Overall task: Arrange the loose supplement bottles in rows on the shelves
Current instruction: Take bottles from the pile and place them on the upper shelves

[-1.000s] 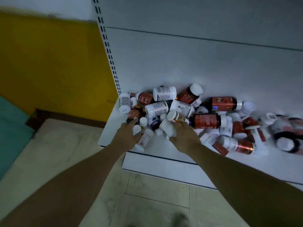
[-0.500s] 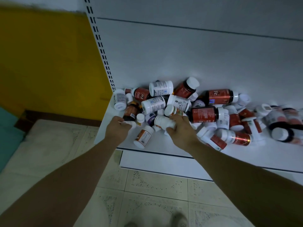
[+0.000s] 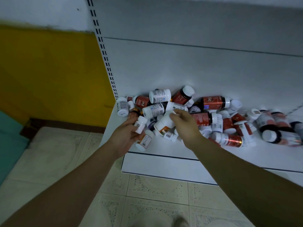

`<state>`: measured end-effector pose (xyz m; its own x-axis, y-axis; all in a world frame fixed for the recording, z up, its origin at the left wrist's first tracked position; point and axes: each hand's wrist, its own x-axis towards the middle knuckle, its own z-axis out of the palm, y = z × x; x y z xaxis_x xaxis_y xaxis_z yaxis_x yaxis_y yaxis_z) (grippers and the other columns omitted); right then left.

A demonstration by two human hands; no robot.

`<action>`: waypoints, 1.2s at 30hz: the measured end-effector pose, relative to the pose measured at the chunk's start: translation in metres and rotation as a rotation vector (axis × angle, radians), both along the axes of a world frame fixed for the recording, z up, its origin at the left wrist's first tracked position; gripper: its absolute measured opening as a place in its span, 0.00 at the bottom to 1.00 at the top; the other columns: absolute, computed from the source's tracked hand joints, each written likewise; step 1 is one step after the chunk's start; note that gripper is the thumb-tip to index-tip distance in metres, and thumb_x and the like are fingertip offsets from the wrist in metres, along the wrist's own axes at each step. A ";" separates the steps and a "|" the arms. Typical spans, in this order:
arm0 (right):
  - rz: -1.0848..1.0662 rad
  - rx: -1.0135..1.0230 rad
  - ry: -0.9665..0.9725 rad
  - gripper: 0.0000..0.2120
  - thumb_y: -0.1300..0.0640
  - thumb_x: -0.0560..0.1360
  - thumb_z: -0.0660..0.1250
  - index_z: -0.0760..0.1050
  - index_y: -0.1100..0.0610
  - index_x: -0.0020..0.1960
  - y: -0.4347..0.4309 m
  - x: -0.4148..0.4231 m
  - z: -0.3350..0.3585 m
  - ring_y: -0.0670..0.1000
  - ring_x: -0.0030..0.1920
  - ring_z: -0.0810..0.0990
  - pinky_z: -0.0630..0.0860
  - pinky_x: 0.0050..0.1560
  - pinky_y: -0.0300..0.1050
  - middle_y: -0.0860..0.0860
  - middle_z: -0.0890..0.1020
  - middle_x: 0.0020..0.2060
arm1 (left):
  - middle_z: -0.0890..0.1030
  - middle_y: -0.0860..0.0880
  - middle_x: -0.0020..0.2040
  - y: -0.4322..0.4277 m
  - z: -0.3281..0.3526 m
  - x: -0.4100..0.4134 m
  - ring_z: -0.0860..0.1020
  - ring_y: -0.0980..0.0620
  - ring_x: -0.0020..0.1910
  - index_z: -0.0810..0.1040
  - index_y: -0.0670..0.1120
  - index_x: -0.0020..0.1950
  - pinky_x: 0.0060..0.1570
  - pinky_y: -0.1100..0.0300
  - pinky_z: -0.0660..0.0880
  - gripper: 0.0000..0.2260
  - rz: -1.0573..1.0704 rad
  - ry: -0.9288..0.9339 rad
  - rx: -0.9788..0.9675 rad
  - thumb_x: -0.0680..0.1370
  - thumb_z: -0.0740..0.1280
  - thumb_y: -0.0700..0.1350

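Observation:
Several loose supplement bottles, white ones and red-labelled ones, lie jumbled on the lowest white shelf. My left hand holds a small white bottle just above the pile's left front. My right hand grips a larger white bottle with an orange-edged label, lifted and tilted over the heap. Another white bottle with an orange label lies on the shelf below my left hand.
The shelf unit's white back panel rises behind the pile, with a slotted upright at its left edge. A yellow wall stands to the left. Tiled floor lies below the shelf front.
Both hands have lifted from the pile, each with a bottle now raised off the shelf. The view has shifted slightly.

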<state>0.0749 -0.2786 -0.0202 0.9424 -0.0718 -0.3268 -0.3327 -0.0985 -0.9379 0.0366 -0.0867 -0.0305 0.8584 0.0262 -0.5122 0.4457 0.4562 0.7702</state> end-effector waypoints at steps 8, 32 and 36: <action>-0.019 0.250 -0.027 0.11 0.47 0.78 0.63 0.75 0.50 0.58 0.001 -0.063 0.095 0.55 0.46 0.81 0.79 0.40 0.48 0.57 0.80 0.51 | 0.82 0.44 0.46 -0.017 0.104 -0.049 0.82 0.50 0.39 0.77 0.43 0.52 0.39 0.61 0.80 0.08 -0.076 -0.124 -0.154 0.80 0.59 0.38; 0.035 0.276 -0.644 0.17 0.56 0.76 0.65 0.70 0.50 0.65 -0.165 -0.159 0.321 0.53 0.51 0.80 0.78 0.51 0.53 0.54 0.78 0.57 | 0.79 0.45 0.45 -0.173 0.326 -0.120 0.80 0.46 0.43 0.75 0.50 0.54 0.48 0.53 0.78 0.18 -0.357 -0.782 0.183 0.76 0.58 0.29; 0.037 0.193 -0.677 0.14 0.56 0.77 0.66 0.72 0.50 0.62 -0.204 -0.140 0.341 0.53 0.53 0.81 0.78 0.49 0.50 0.53 0.80 0.56 | 0.78 0.43 0.48 -0.212 0.351 -0.095 0.78 0.45 0.47 0.72 0.48 0.52 0.53 0.51 0.77 0.17 -0.336 -0.834 0.415 0.74 0.62 0.27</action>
